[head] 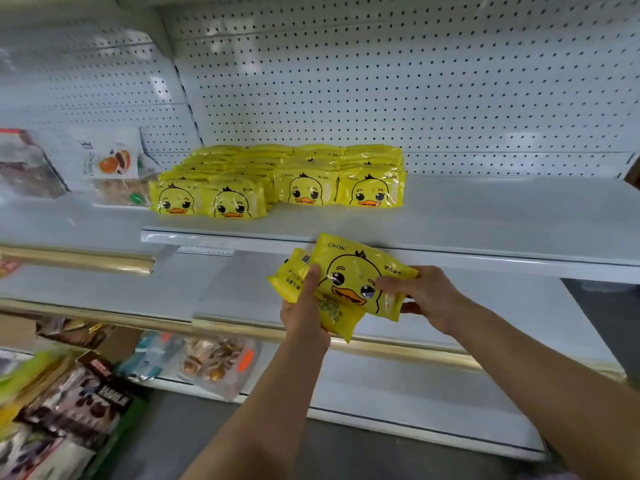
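Below the front edge of the white upper shelf (485, 209), both hands hold yellow duck-face packs. My left hand (304, 313) grips a small bundle of back-side-up yellow packs (294, 278), thumb across the top. My right hand (426, 296) pinches the right side of the front yellow duck pack (349, 275), which lies face up over the bundle. On the upper shelf stand several rows of the same shelved duck packs (280, 181), faces forward, filling its left-middle part.
A white pegboard wall (415, 81) backs the shelf. Snack bags (107, 161) sit at the left of the upper shelf. Lower shelves with gold rails (242, 327) hold wrapped sweets (211, 365); mixed snack packets (69, 410) lie at the lower left.
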Demonstrator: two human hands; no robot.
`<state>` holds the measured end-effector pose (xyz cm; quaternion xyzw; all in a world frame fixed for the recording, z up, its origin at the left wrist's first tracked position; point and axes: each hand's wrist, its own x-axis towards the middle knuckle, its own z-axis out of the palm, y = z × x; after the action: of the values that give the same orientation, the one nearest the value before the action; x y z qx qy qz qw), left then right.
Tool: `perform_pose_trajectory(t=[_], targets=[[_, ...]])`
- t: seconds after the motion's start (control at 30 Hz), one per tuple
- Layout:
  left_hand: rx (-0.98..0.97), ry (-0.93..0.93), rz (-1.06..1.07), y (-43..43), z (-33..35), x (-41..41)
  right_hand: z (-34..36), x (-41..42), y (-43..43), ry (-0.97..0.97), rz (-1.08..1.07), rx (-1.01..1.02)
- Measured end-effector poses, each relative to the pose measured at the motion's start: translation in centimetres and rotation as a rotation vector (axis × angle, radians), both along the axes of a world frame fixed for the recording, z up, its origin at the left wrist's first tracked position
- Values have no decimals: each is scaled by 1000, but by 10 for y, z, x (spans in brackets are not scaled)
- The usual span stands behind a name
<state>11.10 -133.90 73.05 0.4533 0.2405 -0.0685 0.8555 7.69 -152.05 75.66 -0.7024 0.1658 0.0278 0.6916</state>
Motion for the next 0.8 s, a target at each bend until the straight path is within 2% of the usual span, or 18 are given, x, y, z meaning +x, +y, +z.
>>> perform_pose_trajectory(t=[0.23,0.43,0.6,0.8], targets=[[65,-35,6,35,15,39,20,50,22,-89,21,-9],[105,-62,98,59,33,88,35,109,20,-147,-55,-25],[134,-106,115,62,43,130,42,161,19,-215,-102,-180],[122,-73,142,62,35,163,30,215,25,-259,-39,-414]])
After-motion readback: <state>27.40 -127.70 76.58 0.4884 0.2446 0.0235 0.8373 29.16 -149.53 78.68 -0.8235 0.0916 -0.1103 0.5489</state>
